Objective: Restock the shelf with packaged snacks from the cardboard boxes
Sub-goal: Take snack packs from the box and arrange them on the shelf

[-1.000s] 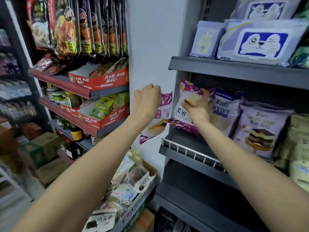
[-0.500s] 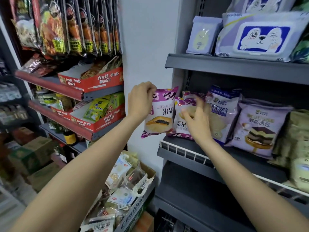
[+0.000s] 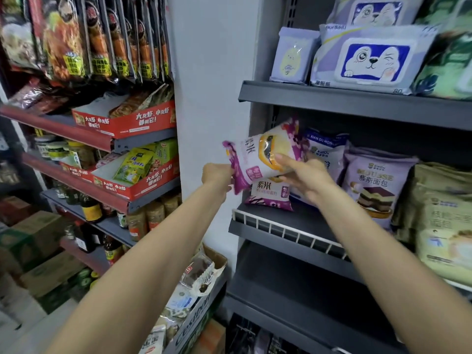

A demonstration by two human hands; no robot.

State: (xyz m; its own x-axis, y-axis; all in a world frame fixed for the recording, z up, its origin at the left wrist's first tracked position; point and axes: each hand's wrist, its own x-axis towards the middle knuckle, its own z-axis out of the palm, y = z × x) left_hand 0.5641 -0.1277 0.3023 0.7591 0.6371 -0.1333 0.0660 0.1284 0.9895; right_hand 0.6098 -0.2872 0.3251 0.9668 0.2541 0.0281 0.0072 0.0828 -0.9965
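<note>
two hands are on one purple and white snack packet [image 3: 263, 159], which i hold tilted on its side in the air at the left end of the grey shelf [image 3: 286, 226], above the white wire rail [image 3: 288, 229]. my left hand [image 3: 217, 175] pinches the packet's lower left corner, fingers curled round the crimped edge. my right hand [image 3: 306, 178] grips its right half, thumb on the printed front and fingers behind it. just below the held packet a second packet of the same kind [image 3: 270, 195] stands on the shelf, partly hidden by my right hand. to its right stand a pale blue packet [image 3: 327, 154] and a lilac mousse bread packet [image 3: 375, 185], touching side by side. down between my arms an open cardboard box [image 3: 201, 300] holds more wrapped snacks. i see pet-print wipes packs [image 3: 373, 57] on the shelf above.
</note>
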